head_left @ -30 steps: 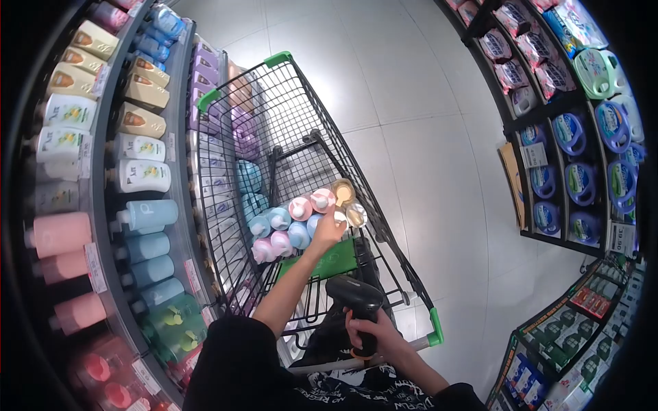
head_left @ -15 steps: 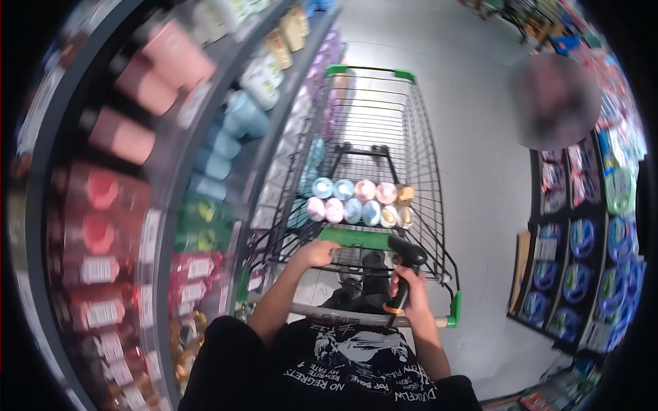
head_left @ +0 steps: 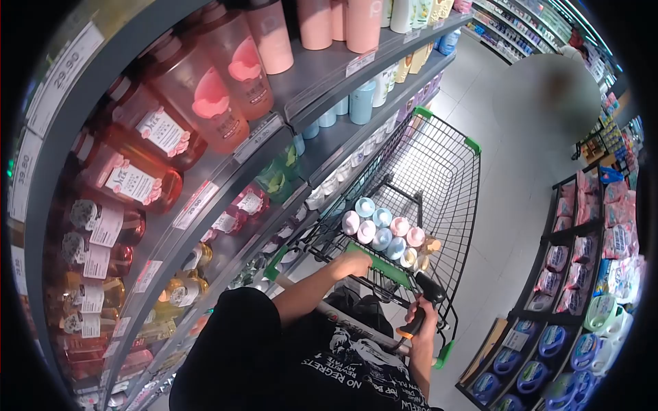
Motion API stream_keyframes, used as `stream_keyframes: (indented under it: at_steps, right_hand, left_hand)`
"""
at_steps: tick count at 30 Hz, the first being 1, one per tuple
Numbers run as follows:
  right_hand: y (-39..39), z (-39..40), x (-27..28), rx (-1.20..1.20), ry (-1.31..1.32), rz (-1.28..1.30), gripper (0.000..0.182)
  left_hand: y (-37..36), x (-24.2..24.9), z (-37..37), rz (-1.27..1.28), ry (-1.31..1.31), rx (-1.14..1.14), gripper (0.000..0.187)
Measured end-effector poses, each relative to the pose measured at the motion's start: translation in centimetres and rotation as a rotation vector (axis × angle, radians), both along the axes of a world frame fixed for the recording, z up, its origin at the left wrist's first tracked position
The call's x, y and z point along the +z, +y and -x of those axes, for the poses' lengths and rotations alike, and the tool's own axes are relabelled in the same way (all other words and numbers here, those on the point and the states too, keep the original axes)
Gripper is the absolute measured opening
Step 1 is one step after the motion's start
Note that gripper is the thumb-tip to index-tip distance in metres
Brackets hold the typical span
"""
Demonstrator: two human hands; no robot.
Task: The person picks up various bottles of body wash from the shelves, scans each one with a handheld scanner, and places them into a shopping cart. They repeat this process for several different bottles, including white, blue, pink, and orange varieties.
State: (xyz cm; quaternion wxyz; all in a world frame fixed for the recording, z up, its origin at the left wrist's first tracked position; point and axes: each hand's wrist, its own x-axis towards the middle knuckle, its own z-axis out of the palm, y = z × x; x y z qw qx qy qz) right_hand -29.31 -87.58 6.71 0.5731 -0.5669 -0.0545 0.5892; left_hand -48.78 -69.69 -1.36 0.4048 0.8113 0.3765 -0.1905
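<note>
My right hand (head_left: 423, 318) is wrapped around the grip of a black handheld barcode scanner (head_left: 429, 288) with an orange end, just above the cart's handlebar. With my left hand (head_left: 352, 264) I hold the left end of the green flap (head_left: 384, 268) on the shopping cart (head_left: 473, 198); the fingertips are partly hidden. Beyond the flap, several bottles stand in rows in the cart: light blue ones (head_left: 381, 238), pink ones (head_left: 399, 226), and a few with cream or gold tops (head_left: 430, 245). The rest of the wire basket extends away in front of them.
On the left, a tall shelf (head_left: 295, 116) carries several pink bottles (head_left: 229, 75), red and amber bottles (head_left: 144, 181), and price tags. A lower display (head_left: 541, 308) with blue-purple containers and packets is on the right. Grey tiled floor (head_left: 480, 89) runs between them.
My view has swung left toward the shelf, so the cart now appears tilted and further right. Both hands keep their holds on the flap and the scanner.
</note>
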Motion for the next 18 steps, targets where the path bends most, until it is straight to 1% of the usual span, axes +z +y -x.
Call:
stream_keyframes:
  at_steps: [1,2,3,6,9,11,13,14,15,17,18]
  right_hand:
    - [-0.2,0.3,0.2,0.007,0.004,0.0,0.028]
    - [-0.4,0.7,0.7,0.012,-0.005,0.03,0.028]
    - [-0.6,0.9,0.8,0.016,-0.017,0.016,0.028]
    - [-1.7,1.2,0.2,0.018,0.016,0.016,0.028]
    - [-2.6,1.9,0.4,0.037,0.011,0.002,0.027]
    - [-3.1,2.7,0.9,0.049,-0.035,0.007,0.027]
    - [-3.9,3.1,0.6,0.024,-0.005,0.007,0.026]
    - [-4.3,3.4,0.8,0.026,-0.008,0.011,0.025]
    - [-4.6,3.6,1.0,0.032,-0.012,0.013,0.024]
    - [-5.2,3.9,0.7,0.038,0.005,0.001,0.023]
    - [-5.8,4.1,0.6,0.047,0.012,-0.003,0.022]
  left_hand:
    - [-0.5,0.6,0.3,0.008,0.025,0.004,0.043]
    - [-1.5,-2.5,0.8,-0.106,-0.152,0.108,0.03]
    - [-1.5,-3.7,0.9,-0.111,-0.159,0.113,0.03]
    - [-2.6,-5.3,1.5,-0.126,-0.131,0.096,0.025]
    - [-3.0,-1.8,2.1,-0.121,-0.102,0.06,0.024]
    - [-3.6,-1.9,2.7,-0.129,-0.089,0.071,0.022]
    - [-4.7,0.0,3.7,-0.106,-0.199,0.116,0.021]
    - [-4.8,-1.8,3.9,-0.108,-0.164,0.087,0.024]
    - [-4.9,-1.9,4.0,-0.115,-0.156,0.085,0.024]
    - [-5.2,-2.2,4.7,-0.13,-0.113,-0.026,0.031]
    - [-5.6,-2.4,5.3,-0.088,-0.121,0.039,0.037]
